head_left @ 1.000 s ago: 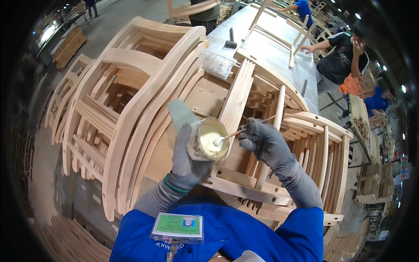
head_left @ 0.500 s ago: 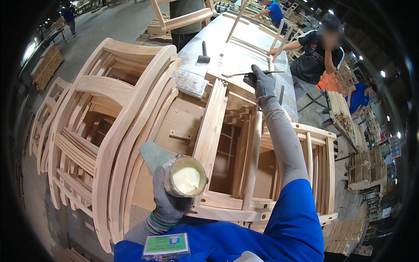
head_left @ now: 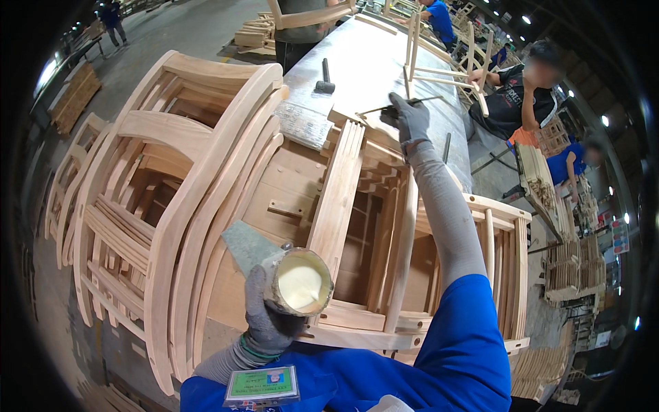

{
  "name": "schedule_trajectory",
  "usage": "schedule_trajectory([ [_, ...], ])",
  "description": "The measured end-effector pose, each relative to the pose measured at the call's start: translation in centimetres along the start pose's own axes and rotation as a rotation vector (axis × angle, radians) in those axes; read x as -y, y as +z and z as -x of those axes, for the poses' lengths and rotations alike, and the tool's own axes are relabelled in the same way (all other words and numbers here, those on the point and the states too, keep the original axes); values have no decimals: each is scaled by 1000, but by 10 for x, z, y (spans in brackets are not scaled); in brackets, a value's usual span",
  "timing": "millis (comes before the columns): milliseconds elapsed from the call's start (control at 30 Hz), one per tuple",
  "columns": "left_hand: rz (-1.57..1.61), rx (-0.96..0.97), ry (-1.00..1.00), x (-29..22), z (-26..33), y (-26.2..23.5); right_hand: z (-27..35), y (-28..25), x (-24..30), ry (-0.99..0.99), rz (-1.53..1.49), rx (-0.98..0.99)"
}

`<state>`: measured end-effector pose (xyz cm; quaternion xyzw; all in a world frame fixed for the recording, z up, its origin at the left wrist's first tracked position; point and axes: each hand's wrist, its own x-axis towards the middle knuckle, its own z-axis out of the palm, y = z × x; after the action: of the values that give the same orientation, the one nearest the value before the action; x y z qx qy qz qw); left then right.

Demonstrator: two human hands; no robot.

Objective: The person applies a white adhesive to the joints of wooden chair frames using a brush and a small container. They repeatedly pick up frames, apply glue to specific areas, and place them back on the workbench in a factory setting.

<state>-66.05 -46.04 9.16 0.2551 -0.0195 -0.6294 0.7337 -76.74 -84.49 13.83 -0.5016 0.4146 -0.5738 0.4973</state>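
My left hand (head_left: 269,328), in a grey glove, is wrapped round a round, crusted cup (head_left: 276,287). Thick cream-white liquid (head_left: 299,280) fills much of it; some fingers are hidden behind the cup. Farther out, my gloved right hand (head_left: 412,122) pinches a thin stick (head_left: 431,99). Its left tip reaches over the far ends of pale wooden chair parts (head_left: 336,185). These lie side by side on stacked wooden frames (head_left: 399,254) in front of me. A grey-green flat piece (head_left: 248,246) sits beside the cup.
Curved chair backs (head_left: 195,172) are stacked at my left. A long worktable (head_left: 371,51) extends ahead with a black mallet (head_left: 325,79) on it. Across its right side a person in a black shirt (head_left: 509,103) handles a wooden frame (head_left: 446,72). Another frame (head_left: 316,17) is held at the far left.
My right hand has shifted slightly, and the stick now slants more. The cup has moved a little right. The co-worker's frame across the table has been turned more upright.
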Motion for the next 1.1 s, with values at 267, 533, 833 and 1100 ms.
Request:
schedule_trajectory([
  [267, -7, 15, -36, -4, 3, 2, -9, 21, 11, -326, 715, 168],
  [533, 44, -8, -9, -2, 4, -1, -13, 29, 20, -286, 932, 164],
  [833, 34, -42, 9, -3, 4, 8, -14, 25, 21, -278, 819, 156],
  [1100, 25, -27, 37, -2, 6, 9, -1, 18, 19, -42, 315, 167],
])
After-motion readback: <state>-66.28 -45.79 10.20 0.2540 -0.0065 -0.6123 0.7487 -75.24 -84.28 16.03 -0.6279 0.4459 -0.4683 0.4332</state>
